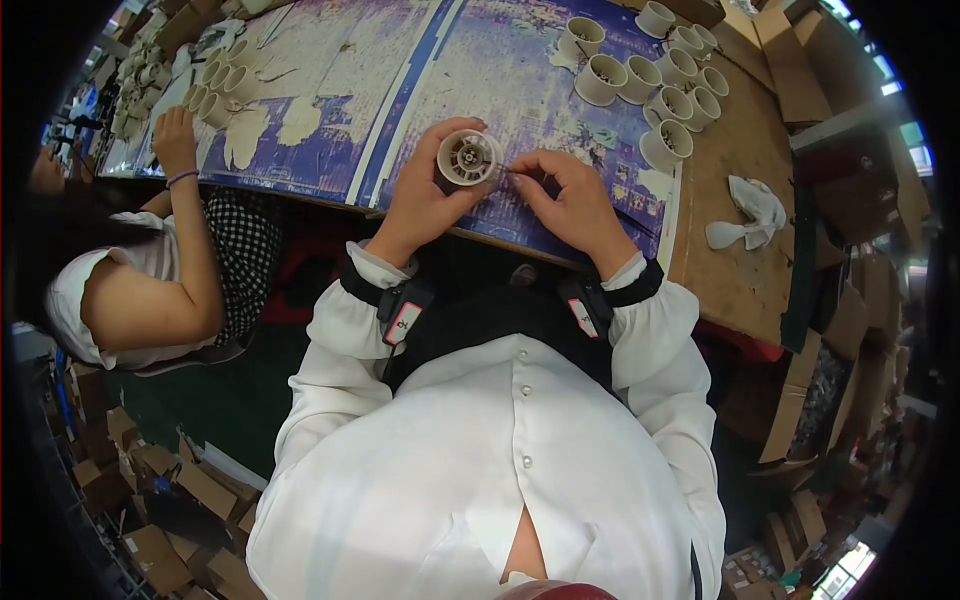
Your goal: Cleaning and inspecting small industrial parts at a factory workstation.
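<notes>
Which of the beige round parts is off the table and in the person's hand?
The round part held up in the left hand, its spoked open face toward the camera. The other beige parts sit grouped on the table.

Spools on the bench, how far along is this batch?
A cluster of spools lies at the bench's far right; whether those are finished can't be told. In hand: the left hand holds one spool up, open end toward the camera, while the right hand pinches something thin beside it.
</notes>
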Action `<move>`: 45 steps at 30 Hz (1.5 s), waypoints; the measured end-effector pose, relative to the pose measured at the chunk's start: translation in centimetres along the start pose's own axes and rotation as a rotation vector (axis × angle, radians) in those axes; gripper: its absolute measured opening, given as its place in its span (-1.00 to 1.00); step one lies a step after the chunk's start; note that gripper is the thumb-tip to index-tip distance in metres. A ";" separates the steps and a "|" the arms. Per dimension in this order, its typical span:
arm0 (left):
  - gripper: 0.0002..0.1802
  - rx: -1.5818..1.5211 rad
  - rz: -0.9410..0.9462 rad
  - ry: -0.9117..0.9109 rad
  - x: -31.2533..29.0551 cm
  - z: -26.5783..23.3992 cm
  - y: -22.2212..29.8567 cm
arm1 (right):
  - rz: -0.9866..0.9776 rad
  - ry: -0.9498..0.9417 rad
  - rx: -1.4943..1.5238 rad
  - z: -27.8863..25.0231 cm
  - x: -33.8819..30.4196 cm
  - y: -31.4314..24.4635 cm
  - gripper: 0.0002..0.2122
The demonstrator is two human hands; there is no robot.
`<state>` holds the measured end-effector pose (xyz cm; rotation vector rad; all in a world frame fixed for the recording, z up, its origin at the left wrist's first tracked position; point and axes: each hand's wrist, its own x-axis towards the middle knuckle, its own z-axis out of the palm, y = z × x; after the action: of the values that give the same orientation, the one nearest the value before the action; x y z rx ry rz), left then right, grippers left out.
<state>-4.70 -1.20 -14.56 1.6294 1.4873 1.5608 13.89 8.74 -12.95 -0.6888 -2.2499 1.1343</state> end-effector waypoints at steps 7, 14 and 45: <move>-0.54 -1.002 -0.635 -0.072 1.0 -1.6 -0.5 | -0.030 0.274 0.445 -0.7 0.5 0.6 -0.85; -0.48 -1.153 -0.728 -0.047 1.3 -1.2 -0.5 | -0.134 0.244 0.112 -0.7 0.3 -0.1 -0.87; -0.61 -1.457 -0.759 -0.206 1.1 -0.2 -0.4 | -0.614 0.491 -0.405 0.5 0.6 -1.2 -0.74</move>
<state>-5.29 -0.21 -14.39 0.2760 0.3839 1.3061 12.90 8.18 -12.11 -0.3223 -2.0400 0.1871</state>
